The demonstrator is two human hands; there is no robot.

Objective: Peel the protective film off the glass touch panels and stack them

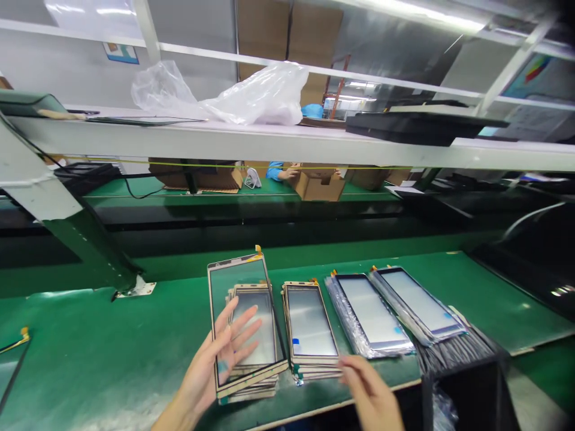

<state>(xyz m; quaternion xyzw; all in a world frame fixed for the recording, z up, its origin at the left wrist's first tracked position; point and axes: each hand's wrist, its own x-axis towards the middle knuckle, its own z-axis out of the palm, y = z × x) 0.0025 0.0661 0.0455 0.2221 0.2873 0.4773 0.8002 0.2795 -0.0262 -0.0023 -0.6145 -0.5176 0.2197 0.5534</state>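
My left hand (202,371) holds a touch screen panel (240,317) upright and slightly tilted. Its fingers show through the clear glass, and an orange flex tail sticks up from the panel's top edge. Behind it, partly hidden, lies a stack of similar panels (251,392). My right hand (375,392) is by the lower right corner of a second panel stack (312,323), its thumb and fingers drawn together; what they pinch, if anything, I cannot make out. A blue tab marks that stack's top panel. To the right lie two film-wrapped panel stacks (372,311) (420,302).
A black bin (467,383) stands at the bench's front right edge. Another panel (13,365) lies far left. A white shelf (269,140) with plastic bags (260,96) crosses above the green bench (135,347). Beyond, a person's hands touch a cardboard box (321,184).
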